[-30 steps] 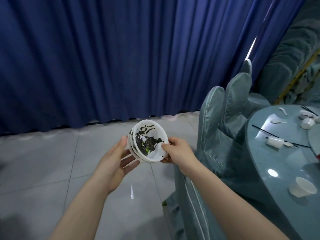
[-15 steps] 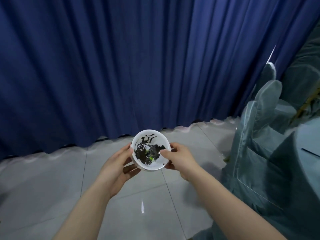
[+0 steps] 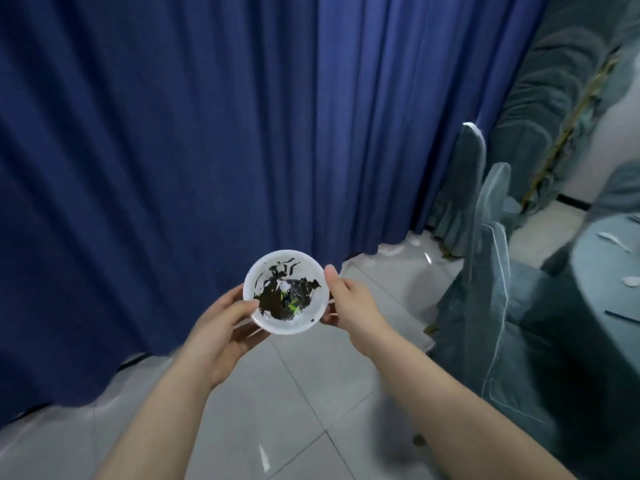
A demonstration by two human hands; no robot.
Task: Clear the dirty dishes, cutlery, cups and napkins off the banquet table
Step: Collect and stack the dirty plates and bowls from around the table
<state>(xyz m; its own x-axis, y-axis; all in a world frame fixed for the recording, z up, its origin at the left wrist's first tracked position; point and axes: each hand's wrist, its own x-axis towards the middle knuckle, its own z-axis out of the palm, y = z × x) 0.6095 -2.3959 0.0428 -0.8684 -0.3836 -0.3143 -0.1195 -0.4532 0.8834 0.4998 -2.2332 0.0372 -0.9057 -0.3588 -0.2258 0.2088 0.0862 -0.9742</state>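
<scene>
A white bowl (image 3: 273,271) smeared with dark food scraps is held out in front of me above the floor, its opening facing me. It looks like the top of a small stack of white dishes. My left hand (image 3: 221,327) cups it from below and the left, fingers curled under it. My right hand (image 3: 349,303) grips its right rim with the thumb on the edge. The banquet table (image 3: 588,282) shows at the far right with a white spoon (image 3: 611,237) and a dark chopstick (image 3: 621,316) on it.
A blue curtain (image 3: 207,133) hangs close ahead. Chairs in teal covers (image 3: 491,237) stand between me and the table. Grey floor tiles (image 3: 294,393) lie below my arms. A teal drape with a gold pole is at the upper right.
The view has swung left, away from the table, so most of the tabletop has left the frame. The bowl has tipped back from tilted to facing me, still held in both hands.
</scene>
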